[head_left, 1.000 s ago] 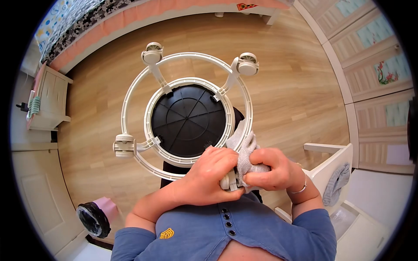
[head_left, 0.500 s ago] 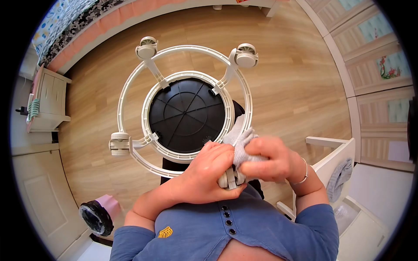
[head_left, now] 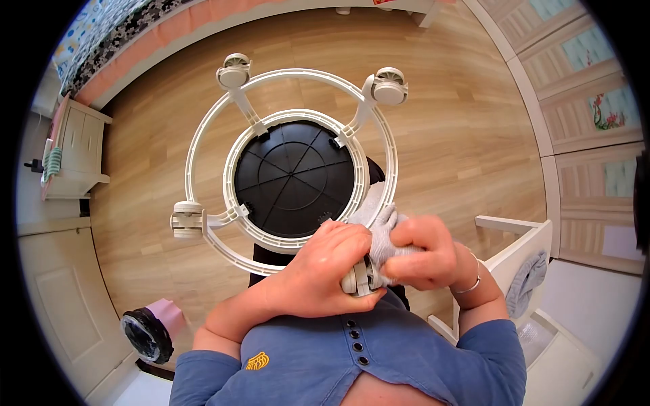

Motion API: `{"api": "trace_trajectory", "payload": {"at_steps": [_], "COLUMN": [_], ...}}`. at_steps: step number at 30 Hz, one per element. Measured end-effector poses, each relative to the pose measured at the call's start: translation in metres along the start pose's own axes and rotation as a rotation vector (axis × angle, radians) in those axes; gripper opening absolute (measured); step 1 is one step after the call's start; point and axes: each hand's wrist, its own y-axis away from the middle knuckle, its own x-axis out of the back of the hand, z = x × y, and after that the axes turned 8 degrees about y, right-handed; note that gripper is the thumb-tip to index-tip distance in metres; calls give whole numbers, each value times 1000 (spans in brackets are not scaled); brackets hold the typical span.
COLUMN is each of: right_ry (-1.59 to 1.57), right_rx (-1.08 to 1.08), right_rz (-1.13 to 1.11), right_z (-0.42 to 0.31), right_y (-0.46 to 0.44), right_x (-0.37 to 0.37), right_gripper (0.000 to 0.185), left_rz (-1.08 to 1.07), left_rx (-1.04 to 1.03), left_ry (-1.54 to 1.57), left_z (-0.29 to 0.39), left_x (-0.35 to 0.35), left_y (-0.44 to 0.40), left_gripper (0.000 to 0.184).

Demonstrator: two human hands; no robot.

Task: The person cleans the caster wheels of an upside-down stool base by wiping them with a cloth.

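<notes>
An upturned round stool base (head_left: 192, 162) with two white rings, a black ribbed underside (head_left: 291, 172) and several casters rests across my lap. My left hand (head_left: 332, 260) is closed around the near caster (head_left: 359, 279), thumb below it and fingers above. A light grey cloth (head_left: 384, 237) is bunched against that caster's arm and the outer ring. Gripping the cloth, my right hand (head_left: 426, 250) has curled fingers just right of the caster. Other casters stick up at the far left (head_left: 234, 72), far right (head_left: 390, 86) and near left (head_left: 187, 220), untouched.
A white stool or chair (head_left: 528, 243) with a grey cloth (head_left: 527, 284) on it stands at my right. A pink bin (head_left: 166, 317) with a black liner sits at lower left. Behind are a bed edge (head_left: 196, 34), a small white cabinet (head_left: 78, 145) and wardrobe doors (head_left: 582, 122).
The stool base has shifted slightly to the right in view. My right hand and the cloth have moved a little right and down; my left hand keeps its hold on the caster.
</notes>
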Motion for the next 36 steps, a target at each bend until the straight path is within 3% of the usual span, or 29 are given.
{"api": "trace_trajectory", "payload": {"at_steps": [8,15,20,22,28,30,36], "right_ry": [3,0,84,80,4,-30,-100], "right_rx": [108,-15,91,106,-56,-124,-228], "right_rz": [26,85,-26,-7,117,148,202], "right_z": [4,0,-9,-8,-18,-17,-24], "right_y": [3,-2,5,6,10,18,20], "right_x": [-6,-11,-5,-7,-6,-6,-20], "right_gripper": [18,18,22,13,9,18,19], "left_rz": [2,3,-8,-7,-94,-146,-259], "left_rx": [2,47,45,44,28,27,43], "left_ry": [15,16,32,44,135,162,205], "left_z": [-1,0,1,2,10,8,-2], "left_x": [-2,-1,2,2,10,9,19], "left_y": [0,2,2,1,-10,-13,-9], "left_gripper": [37,36,38,39,40,40,42]}}
